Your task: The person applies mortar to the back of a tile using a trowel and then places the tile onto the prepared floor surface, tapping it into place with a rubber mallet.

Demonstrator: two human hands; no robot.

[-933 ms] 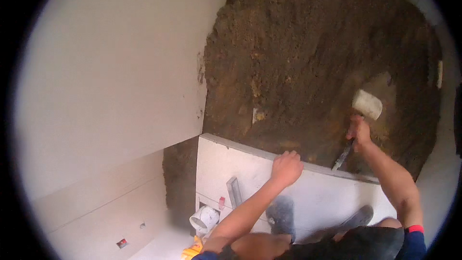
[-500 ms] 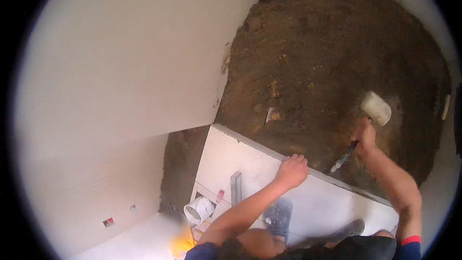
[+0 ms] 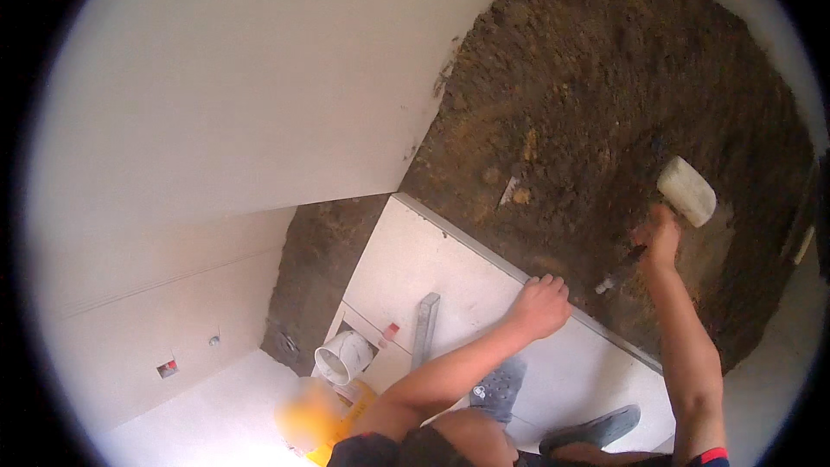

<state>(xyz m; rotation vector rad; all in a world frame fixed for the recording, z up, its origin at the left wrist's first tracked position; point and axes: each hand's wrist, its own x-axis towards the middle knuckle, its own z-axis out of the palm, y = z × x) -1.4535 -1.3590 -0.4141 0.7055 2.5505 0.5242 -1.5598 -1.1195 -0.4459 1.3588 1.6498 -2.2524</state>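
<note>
My right hand [image 3: 660,238] is closed round the dark handle of a mallet [image 3: 688,190]. Its thick, whitish head is held over the brown mortar bed [image 3: 588,112]. At the long edge of a large white tile [image 3: 484,294], my left hand [image 3: 543,304] rests with its fingers bent over the rim; the fingertips are partly hidden. A grey metal bar [image 3: 424,329] lies on the white tiles beside my left forearm. My feet, in dark clogs [image 3: 596,429], are on the white tiled surface.
A white bucket [image 3: 333,361] lies tipped beside a small red item [image 3: 389,334], with a yellow bag [image 3: 337,419] nearby. Pale wall panels [image 3: 242,104] border the mortar on the left. A small pale scrap [image 3: 508,190] sits in the mortar; a light strip [image 3: 804,245] stands at the right.
The whole view has shifted a little. My right hand and the mallet have moved slightly nearer to me relative to the mortar. My left hand stays at the tile's edge.
</note>
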